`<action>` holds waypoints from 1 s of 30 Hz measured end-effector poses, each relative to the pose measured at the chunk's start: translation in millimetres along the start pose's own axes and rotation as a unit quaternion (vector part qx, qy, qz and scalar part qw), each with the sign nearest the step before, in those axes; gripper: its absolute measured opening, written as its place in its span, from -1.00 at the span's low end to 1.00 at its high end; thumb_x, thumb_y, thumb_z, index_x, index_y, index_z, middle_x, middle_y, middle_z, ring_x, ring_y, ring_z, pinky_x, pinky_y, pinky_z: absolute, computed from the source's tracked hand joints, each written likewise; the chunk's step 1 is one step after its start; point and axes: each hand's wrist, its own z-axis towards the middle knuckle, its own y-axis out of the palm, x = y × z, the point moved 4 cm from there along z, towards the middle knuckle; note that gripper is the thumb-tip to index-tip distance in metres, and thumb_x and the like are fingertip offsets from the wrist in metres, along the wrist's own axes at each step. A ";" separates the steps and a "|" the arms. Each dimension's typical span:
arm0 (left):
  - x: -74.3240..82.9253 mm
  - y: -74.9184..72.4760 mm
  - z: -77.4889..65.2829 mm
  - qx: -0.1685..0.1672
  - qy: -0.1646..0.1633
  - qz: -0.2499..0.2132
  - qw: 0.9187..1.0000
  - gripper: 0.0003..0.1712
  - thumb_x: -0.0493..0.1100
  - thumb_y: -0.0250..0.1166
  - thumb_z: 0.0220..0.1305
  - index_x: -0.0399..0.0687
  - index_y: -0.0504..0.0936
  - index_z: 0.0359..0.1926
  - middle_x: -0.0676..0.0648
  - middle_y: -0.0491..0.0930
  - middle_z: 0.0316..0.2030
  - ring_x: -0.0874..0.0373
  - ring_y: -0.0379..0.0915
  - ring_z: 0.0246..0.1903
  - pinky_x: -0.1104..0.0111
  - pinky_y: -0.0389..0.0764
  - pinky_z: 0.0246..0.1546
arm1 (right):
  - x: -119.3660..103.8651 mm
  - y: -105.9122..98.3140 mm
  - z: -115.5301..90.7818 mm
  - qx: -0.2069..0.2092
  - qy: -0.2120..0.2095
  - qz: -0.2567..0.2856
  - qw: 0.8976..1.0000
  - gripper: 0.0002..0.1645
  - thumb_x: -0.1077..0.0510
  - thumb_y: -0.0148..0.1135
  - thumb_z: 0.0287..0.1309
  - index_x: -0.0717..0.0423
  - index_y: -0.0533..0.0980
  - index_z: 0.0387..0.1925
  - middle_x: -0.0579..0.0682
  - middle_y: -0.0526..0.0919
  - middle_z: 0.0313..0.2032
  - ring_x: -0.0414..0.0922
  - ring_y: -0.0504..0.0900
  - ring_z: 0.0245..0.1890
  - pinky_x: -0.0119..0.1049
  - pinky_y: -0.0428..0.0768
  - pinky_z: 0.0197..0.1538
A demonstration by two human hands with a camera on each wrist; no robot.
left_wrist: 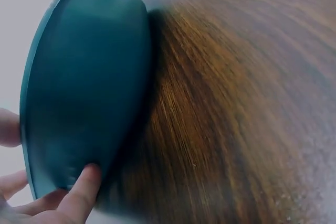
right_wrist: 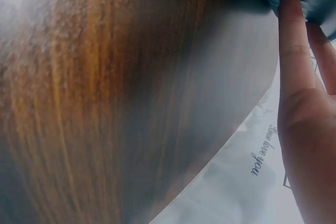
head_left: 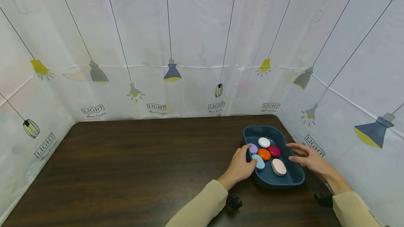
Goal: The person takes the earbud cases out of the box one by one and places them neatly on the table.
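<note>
Tray (head_left: pixel 293 176) at lower right, gripped by left hand (head_left: pixel 240 165) and right hand (head_left: pixel 311 161), seemingly for positioning; shifting calls for level handling.

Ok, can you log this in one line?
left hand: grips dark-blue rounded-rectangular tray; right hand: grips tray's opposite side; inside: six coloured rounded pieces; below: dark wood-grain table

in my view, the left grip (left_wrist: pixel 58 211) has a fingertip against the teal tray's (left_wrist: pixel 86 77) outer wall, beside the wood-grained surface (left_wrist: pixel 231 108).
</note>
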 end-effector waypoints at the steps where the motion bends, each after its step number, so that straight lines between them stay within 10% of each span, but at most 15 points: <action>1: 0.0 -0.6 -0.6 0.001 0.001 0.001 1.000 -0.35 -0.01 0.28 0.39 0.18 0.35 0.46 0.01 0.42 0.27 0.15 0.41 0.11 0.15 0.47 0.26 | -0.7 0.4 -0.4 0.001 -0.001 -0.002 1.000 -0.15 -0.08 0.26 0.37 0.17 0.19 0.51 0.44 0.14 0.47 0.46 0.27 0.35 0.47 0.40 0.12; 30: -23.1 -35.8 -13.7 -0.027 0.006 -0.001 1.000 -0.33 -0.04 0.23 0.43 0.13 0.26 0.49 -0.07 0.37 0.31 0.07 0.40 0.09 0.02 0.46 0.27 | -26.8 38.2 2.5 0.000 -0.008 0.025 1.000 -0.18 -0.07 0.30 0.35 0.13 0.25 0.48 0.39 0.18 0.47 0.38 0.29 0.38 0.25 0.52 0.16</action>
